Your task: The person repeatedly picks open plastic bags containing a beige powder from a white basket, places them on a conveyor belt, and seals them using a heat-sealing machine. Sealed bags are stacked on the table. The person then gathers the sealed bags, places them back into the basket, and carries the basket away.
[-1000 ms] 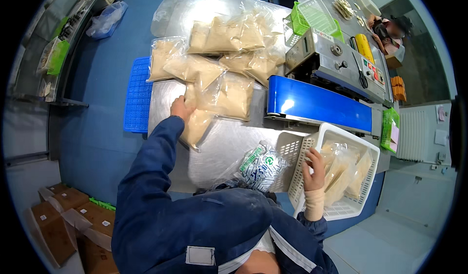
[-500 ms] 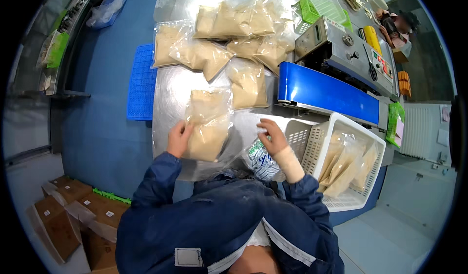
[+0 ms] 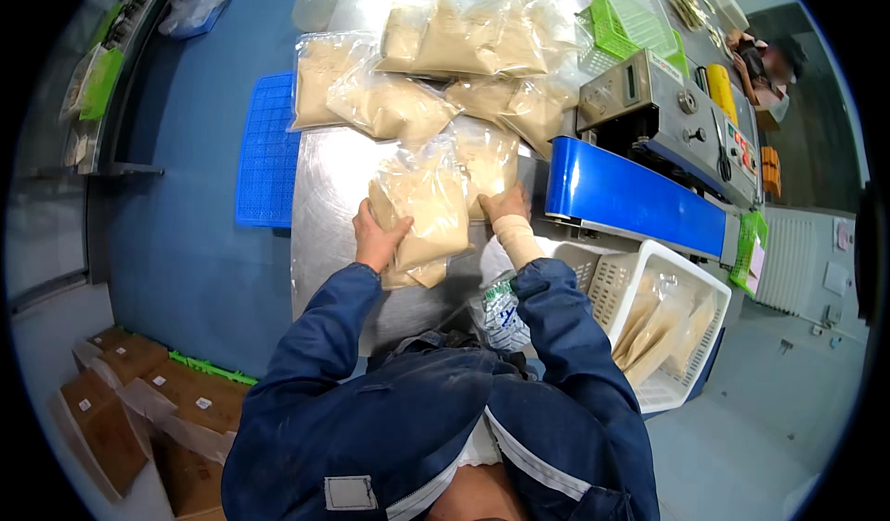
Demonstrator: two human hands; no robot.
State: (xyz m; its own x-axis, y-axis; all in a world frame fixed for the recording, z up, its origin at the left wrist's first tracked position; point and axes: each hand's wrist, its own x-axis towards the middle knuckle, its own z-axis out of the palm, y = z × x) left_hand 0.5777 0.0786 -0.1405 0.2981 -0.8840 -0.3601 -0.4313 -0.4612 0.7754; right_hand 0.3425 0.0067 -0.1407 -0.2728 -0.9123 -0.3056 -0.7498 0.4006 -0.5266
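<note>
A clear plastic bag of beige powder (image 3: 426, 208) lies in front of me on the metal table (image 3: 332, 183). My left hand (image 3: 378, 239) grips its left side, thumb on top and fingers along the edge. More beige filling (image 3: 415, 276) shows below it; whether that is a separate bag I cannot tell. Just right and behind lies another powder bag (image 3: 489, 161). My right hand (image 3: 506, 208) closes on that bag's lower edge, its wrist wrapped in a pale band. Several more filled bags (image 3: 473, 44) are heaped farther back.
To the right stands a sealing machine (image 3: 663, 99) with a blue conveyor belt (image 3: 635, 196). A white basket (image 3: 626, 285) holds filled bags near my right elbow. A printed plastic bag (image 3: 502, 317) sits by my waist. Blue crate (image 3: 266, 150) at left; another person (image 3: 765, 67) far right.
Both hands have moved forward; the right left the printed bag's side for the rear powder bag. The front powder now sits farther forward and right, with more filling showing under it.
</note>
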